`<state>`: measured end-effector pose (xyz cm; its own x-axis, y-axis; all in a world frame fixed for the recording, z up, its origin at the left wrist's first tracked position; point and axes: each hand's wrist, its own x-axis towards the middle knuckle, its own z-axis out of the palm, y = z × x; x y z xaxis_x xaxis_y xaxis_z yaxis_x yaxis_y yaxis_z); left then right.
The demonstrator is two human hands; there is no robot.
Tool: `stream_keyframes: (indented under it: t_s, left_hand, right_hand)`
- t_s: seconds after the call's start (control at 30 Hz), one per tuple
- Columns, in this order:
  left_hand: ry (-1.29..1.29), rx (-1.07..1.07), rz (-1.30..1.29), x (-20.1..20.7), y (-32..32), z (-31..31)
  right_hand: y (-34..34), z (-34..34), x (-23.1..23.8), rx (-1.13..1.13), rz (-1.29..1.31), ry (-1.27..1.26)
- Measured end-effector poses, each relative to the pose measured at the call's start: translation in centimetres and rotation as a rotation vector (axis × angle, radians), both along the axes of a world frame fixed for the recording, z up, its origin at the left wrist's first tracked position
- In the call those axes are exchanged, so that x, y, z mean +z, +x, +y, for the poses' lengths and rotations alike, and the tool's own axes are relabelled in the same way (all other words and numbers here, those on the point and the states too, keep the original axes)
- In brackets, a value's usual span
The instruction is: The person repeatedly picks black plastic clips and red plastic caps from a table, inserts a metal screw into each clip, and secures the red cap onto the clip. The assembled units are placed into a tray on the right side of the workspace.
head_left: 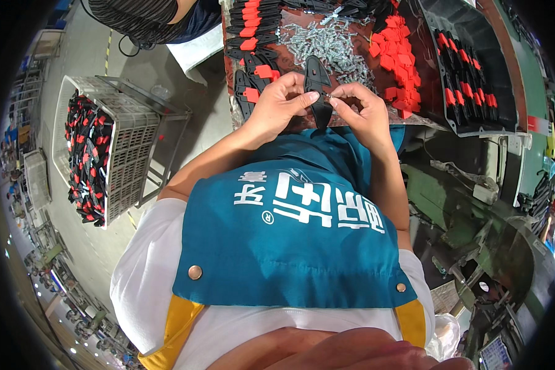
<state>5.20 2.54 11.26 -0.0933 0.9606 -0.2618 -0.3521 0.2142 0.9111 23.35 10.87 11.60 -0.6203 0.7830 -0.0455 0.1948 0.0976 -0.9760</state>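
Where two hands (280, 106) (365, 111) nearly meet, one black piece (318, 82) is gripped.

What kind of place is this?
Probably a factory assembly area: a pile of small silver metal parts sits near a heap of red pieces, and a pale lattice-walled crate is filled with black-and-red parts.
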Motion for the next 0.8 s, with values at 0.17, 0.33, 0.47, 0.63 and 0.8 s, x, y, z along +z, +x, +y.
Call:
stream_keyframes:
  t_s: [0.17,0.33,0.47,0.63,0.8]
  left_hand:
    - [0.109,-0.055,0.194,0.2,0.1,0.0]
    - [0.06,-0.023,0.16,-1.9,-0.3,-0.2]
    - [0.024,0.102,0.025,-1.0,-0.3,0.3]
    - [0.032,0.109,0.089,-0.6,-1.3,-0.3]
    - [0.017,0.091,0.076,-0.2,-1.0,-0.4]
  right_hand:
    - [0.5,0.2,-0.1,0.066,-0.039,-0.03]
    - [0.1,2.2,0.8,0.193,-0.102,-0.136]
    - [2.4,11.0,-4.6,-0.178,-0.422,0.601]
    - [4.2,16.4,-8.0,-0.325,-1.06,0.619]
    - [4.6,17.8,-9.1,-0.238,-0.902,0.465]
